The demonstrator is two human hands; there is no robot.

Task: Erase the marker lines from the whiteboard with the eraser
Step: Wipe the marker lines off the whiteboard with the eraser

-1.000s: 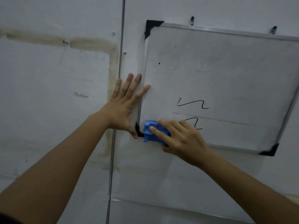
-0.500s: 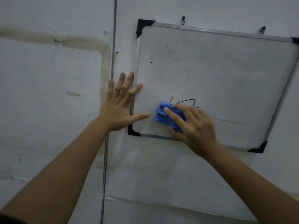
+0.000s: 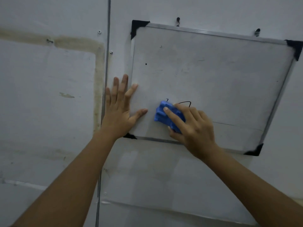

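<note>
A whiteboard (image 3: 213, 76) with a metal frame and black corners hangs tilted on the wall. My right hand (image 3: 191, 126) presses a blue eraser (image 3: 165, 116) flat against the board's lower left area. Above the eraser a piece of black marker line (image 3: 186, 102) shows, with a small stub at the eraser's top. A thin straight line (image 3: 224, 123) runs to the right of my hand. My left hand (image 3: 121, 108) lies flat with fingers spread over the board's left frame edge, thumb on the board.
Two hooks (image 3: 178, 20) hold the board's top edge. A vertical metal strip (image 3: 106, 63) runs down the wall left of the board. A yellowish stain (image 3: 98, 79) marks the left wall panel. A small black dot (image 3: 146, 64) sits on the board's upper left.
My right hand slid the eraser from the board's bottom left corner up and right onto the marker lines. The lower squiggle no longer shows. My left hand stayed on the frame.
</note>
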